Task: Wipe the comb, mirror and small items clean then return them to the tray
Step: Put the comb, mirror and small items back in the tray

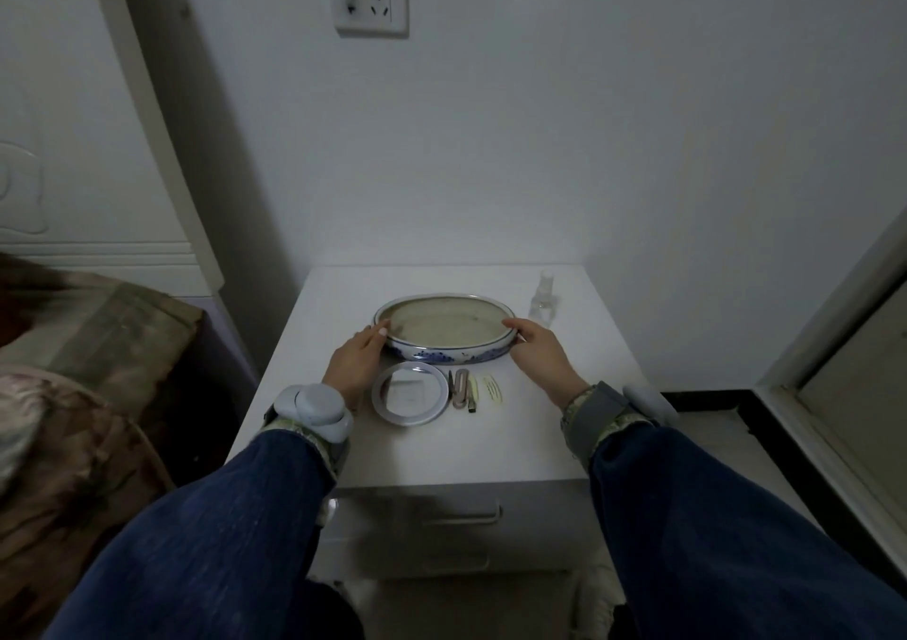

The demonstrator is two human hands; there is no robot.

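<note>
Oval tray (pixel 444 351): white wall with blue painted pattern, dull beige-green floor, dark rim. Round mirror (pixel 410 393): pale grey-white frame. Hair clips beside it: dusty pink clip (pixel 461 387), pale yellow clip (pixel 493 387). Nightstand (pixel 343 443) white. Spray bottle (pixel 545 297) clear. Sleeves (pixel 221 531) dark blue denim, cuffs greenish patterned. Bedding (pixel 73 423) brown mottled

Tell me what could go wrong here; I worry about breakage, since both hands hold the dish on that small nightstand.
The dish is held only at its rim by the left hand and right hand; lifted, it might slip. Pulled toward the person, it could push the mirror and hair clips lying just in front. Swung right, it may topple the bottle.
</note>
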